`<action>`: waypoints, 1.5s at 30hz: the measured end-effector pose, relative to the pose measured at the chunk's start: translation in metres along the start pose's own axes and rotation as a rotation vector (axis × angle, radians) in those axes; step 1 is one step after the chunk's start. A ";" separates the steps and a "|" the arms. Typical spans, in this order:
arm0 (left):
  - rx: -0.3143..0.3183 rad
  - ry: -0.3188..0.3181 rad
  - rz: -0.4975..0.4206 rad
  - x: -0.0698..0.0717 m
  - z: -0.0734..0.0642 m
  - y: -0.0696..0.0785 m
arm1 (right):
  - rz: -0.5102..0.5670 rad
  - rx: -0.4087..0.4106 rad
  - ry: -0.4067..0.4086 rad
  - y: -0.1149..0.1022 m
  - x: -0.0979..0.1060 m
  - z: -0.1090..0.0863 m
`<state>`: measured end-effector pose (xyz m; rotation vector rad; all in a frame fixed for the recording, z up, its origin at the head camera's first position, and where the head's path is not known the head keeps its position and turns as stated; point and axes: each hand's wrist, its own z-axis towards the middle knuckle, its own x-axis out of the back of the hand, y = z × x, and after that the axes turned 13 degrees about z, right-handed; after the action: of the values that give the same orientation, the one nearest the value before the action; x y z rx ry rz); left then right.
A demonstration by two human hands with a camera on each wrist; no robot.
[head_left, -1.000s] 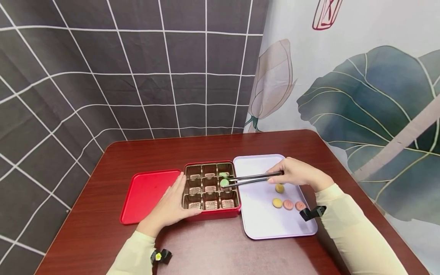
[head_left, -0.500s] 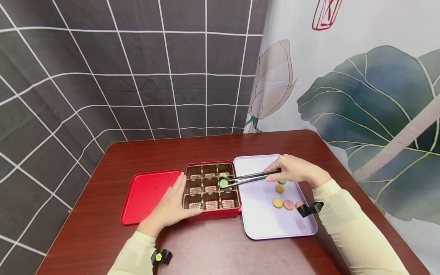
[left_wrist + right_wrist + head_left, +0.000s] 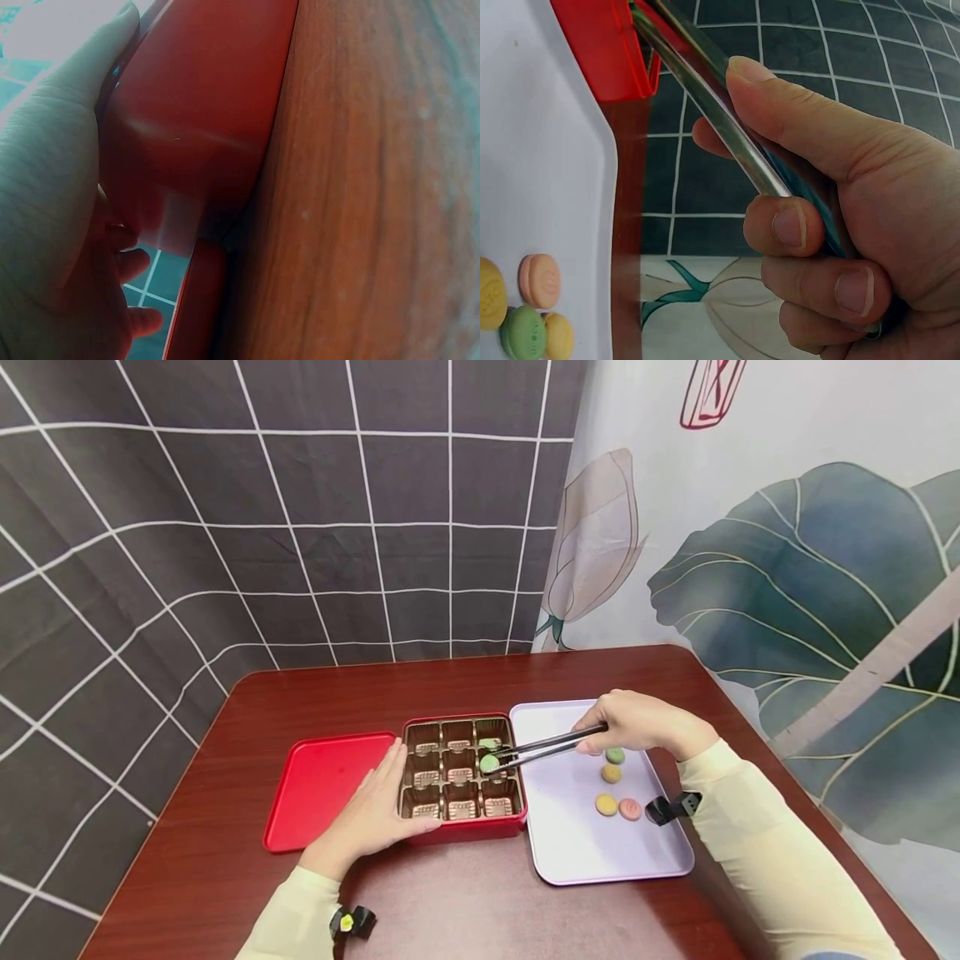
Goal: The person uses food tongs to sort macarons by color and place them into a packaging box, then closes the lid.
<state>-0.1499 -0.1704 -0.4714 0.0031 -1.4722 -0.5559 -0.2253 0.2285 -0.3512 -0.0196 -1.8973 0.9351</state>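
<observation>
My right hand grips a pair of tongs, fingers curled round the handle in the right wrist view. The tongs' tips reach into the red box, at a green macaron in the middle compartment of its right column. Another green macaron shows behind, in the back right compartment, partly hidden by the tongs. Against the box's front left corner rests my left hand, fingers extended along the left side and thumb along the front. In the left wrist view the thumb lies over the red wall.
Right of the box stands a pale lilac tray with several macarons, among them green, yellow and pink ones. A red lid lies left of the box. Brown compartments divide the box.
My right hand has shifted slightly left and back with the tongs, uncovering a green macaron on the tray. The tips stay at the macaron in the box. My left hand has not moved.
</observation>
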 end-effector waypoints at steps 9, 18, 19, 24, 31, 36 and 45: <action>0.006 0.001 -0.021 0.000 -0.001 0.002 | -0.065 0.006 0.001 -0.006 -0.001 0.001; 0.012 0.014 -0.026 -0.003 0.000 0.001 | -0.093 0.027 -0.006 -0.011 0.000 0.003; 0.011 0.014 -0.029 -0.003 -0.001 0.001 | -0.093 0.025 -0.007 -0.011 -0.001 0.003; 0.007 0.011 -0.033 -0.003 -0.001 0.001 | -0.095 0.016 -0.007 -0.009 -0.001 0.002; 0.005 0.013 -0.018 -0.002 0.000 0.001 | -0.071 -0.004 0.011 -0.005 -0.001 -0.001; -0.003 0.013 -0.012 -0.002 -0.001 0.000 | -0.024 0.015 0.023 0.000 0.000 -0.007; 0.007 0.016 -0.021 -0.003 0.002 -0.001 | -0.007 0.068 0.077 0.018 0.006 -0.026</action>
<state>-0.1519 -0.1699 -0.4742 0.0291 -1.4600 -0.5665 -0.2147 0.2589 -0.3522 -0.0087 -1.7928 0.9796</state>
